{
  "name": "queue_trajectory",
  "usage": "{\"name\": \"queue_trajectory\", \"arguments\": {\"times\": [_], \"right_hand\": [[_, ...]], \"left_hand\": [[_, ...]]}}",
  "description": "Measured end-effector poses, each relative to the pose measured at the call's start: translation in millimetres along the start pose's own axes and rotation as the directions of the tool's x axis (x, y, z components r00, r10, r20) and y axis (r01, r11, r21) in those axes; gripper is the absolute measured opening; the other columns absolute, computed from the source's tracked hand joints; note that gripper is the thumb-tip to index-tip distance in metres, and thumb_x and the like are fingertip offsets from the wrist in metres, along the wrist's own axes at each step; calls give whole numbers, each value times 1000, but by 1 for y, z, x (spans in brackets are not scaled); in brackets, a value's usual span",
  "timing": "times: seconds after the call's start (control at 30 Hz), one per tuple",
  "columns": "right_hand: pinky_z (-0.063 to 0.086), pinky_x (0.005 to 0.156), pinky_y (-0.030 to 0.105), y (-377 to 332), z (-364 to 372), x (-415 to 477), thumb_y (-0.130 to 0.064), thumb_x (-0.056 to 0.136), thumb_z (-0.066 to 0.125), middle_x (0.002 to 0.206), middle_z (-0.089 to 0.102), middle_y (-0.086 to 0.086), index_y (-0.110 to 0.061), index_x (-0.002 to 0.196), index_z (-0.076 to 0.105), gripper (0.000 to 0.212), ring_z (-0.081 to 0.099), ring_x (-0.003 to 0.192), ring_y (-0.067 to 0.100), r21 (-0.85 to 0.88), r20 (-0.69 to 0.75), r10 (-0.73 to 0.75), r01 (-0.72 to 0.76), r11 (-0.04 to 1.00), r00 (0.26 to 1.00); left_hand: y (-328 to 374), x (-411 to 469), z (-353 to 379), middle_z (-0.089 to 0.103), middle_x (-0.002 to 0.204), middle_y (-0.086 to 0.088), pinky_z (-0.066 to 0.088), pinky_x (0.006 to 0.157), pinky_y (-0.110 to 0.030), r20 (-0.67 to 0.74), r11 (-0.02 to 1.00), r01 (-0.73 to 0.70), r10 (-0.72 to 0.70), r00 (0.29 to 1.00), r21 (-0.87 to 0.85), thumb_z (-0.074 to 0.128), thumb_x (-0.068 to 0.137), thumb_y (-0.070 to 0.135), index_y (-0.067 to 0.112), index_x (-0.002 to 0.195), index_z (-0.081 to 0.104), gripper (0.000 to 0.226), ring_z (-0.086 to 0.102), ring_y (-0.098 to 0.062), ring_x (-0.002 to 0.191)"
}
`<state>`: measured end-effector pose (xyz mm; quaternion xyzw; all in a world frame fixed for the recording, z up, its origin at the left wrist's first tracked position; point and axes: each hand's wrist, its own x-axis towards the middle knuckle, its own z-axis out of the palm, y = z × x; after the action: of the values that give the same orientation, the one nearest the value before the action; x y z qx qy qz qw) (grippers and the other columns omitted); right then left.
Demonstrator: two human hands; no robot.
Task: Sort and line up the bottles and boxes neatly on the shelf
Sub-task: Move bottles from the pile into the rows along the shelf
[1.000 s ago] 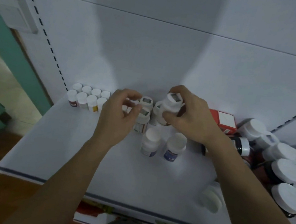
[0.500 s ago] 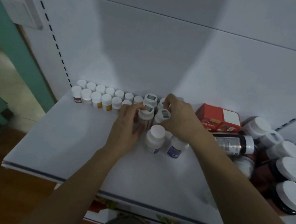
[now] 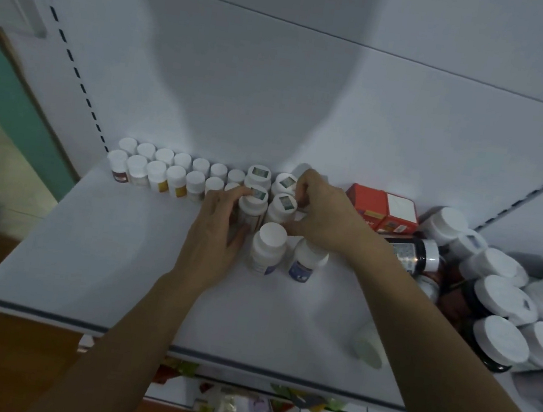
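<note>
Two rows of small white-capped bottles [image 3: 164, 171] stand lined up along the back of the white shelf [image 3: 101, 252]. Right of them stand several taller white bottles with stickered caps. My left hand [image 3: 218, 233] curls around the front-left stickered bottle [image 3: 253, 203]. My right hand [image 3: 324, 213] grips the stickered bottle [image 3: 281, 209] beside it, fingers reaching to the back row. Two plain-capped bottles [image 3: 268, 247] with blue labels stand just in front, between my wrists.
A red box [image 3: 380, 206] lies at the back right. A dark bottle [image 3: 412, 253] lies on its side beside a pile of large white-lidded jars [image 3: 501, 340]. A pale bottle [image 3: 367, 346] lies near the front edge. A green door frame is at left.
My right hand set the lifted stickered bottle down into the group and both hands pushed the tall bottles back toward the small rows. The view shifted slightly.
</note>
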<state>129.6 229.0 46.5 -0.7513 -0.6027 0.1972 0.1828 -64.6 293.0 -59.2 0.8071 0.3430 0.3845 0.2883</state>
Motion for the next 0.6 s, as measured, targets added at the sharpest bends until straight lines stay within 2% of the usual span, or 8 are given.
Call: {"name": "queue_trajectory", "arguments": {"times": [0.07, 0.13, 0.23, 0.33, 0.47, 0.6], "right_hand": [[39, 65, 23, 5, -11, -9, -34, 80, 84, 98, 56, -5, -22, 103, 45, 47, 53, 83, 11, -21, -2, -7, 7, 1000, 1000], [45, 76, 29, 13, -26, -19, -36, 85, 79, 107, 57, -3, -25, 108, 48, 40, 56, 93, 17, -102, 12, 1, 1, 995, 1000], [50, 91, 36, 29, -56, -37, -36, 88, 73, 112, 64, -3, -23, 114, 56, 33, 59, 103, 21, -231, 40, 23, -13, 973, 999], [45, 87, 28, 42, -87, -64, -36, 90, 70, 110, 64, -10, -20, 112, 62, 29, 58, 100, 14, -227, -17, -20, 15, 974, 1000], [43, 82, 27, 69, -129, -109, -39, 90, 70, 105, 60, -8, -23, 116, 62, 31, 55, 93, 12, -235, -174, -72, 29, 971, 982], [49, 91, 37, 134, -172, -164, -48, 91, 65, 116, 64, -4, -27, 122, 60, 37, 58, 106, 17, -262, -210, 10, -66, 963, 978]], "left_hand": [[6, 1, -5, 49, 127, -6, 55, 80, -41, -32, 1000, 3, -3, 999, 9, 69, 92, 7, 25, 139, 43, 57, 52, -11, 92], [18, 9, -16, 49, 123, -6, 55, 79, -42, -55, 999, -7, 10, 998, 50, 65, 93, 6, 20, 134, 50, 46, 54, -15, 90], [48, 36, -33, 52, 118, -6, 52, 85, -41, 56, 977, -105, 96, 994, 183, 60, 95, 10, 16, 120, 62, 26, 58, -24, 96], [99, 61, -29, 53, 113, -5, 51, 88, -45, 220, 924, -243, 182, 958, 295, 58, 94, 16, 18, 115, 64, 22, 57, -27, 103], [179, 73, 10, 52, 114, -2, 51, 84, -42, 307, 888, -365, 278, 910, 279, 57, 96, 25, 20, 120, 63, 25, 54, -22, 105], [249, 71, 79, 52, 114, 1, 51, 83, -45, 386, 871, -434, 328, 862, 229, 56, 97, 26, 23, 121, 62, 25, 51, -20, 103]]}}
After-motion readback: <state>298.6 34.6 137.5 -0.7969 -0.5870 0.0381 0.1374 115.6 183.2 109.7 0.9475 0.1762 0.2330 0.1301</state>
